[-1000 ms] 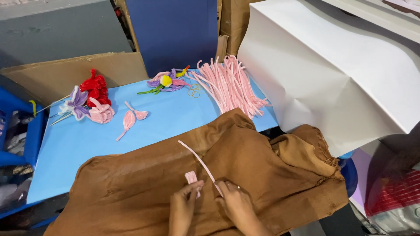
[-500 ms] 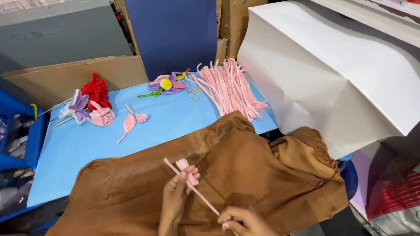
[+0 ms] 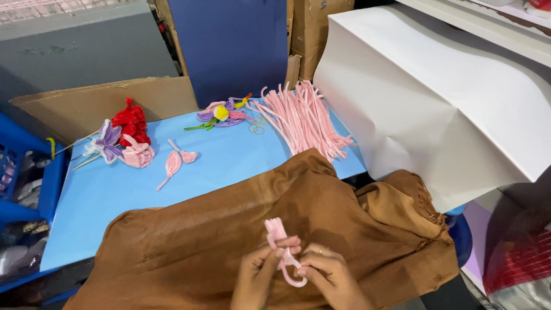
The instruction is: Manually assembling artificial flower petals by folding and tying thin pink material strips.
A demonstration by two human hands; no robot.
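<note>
Half a second ago the long pink fuzzy wire stuck out straight between two hands held apart; now both hands are close together and the wire is bent into a loop. The left hand (image 3: 259, 274) pinches the folded pink fuzzy wire piece (image 3: 279, 244) just under its bunched top, so the folds do not spring open. The right hand (image 3: 328, 274) has its fingers (image 3: 307, 259) closed on the loose end, which curls down in a loop below the thumbs. Both hands grip the same wire, held up over the brown cloth (image 3: 241, 229) that covers the lap and the front edge of the blue desk (image 3: 115, 189), a soft spot to work over.

Spare things sit out of the way but near enough to grab. A pile of straight pink fuzzy wires (image 3: 304, 117) lies at the back right corner. Two small pink wire petals (image 3: 175, 161) lie near the middle. A bunch of finished red, purple and pink wire flowers (image 3: 123, 138) rests by the left edge, and a small purple and yellow wire flower (image 3: 221, 113) lies at the back edge. A big white paper sheet (image 3: 436, 97) leans to the right.
</note>
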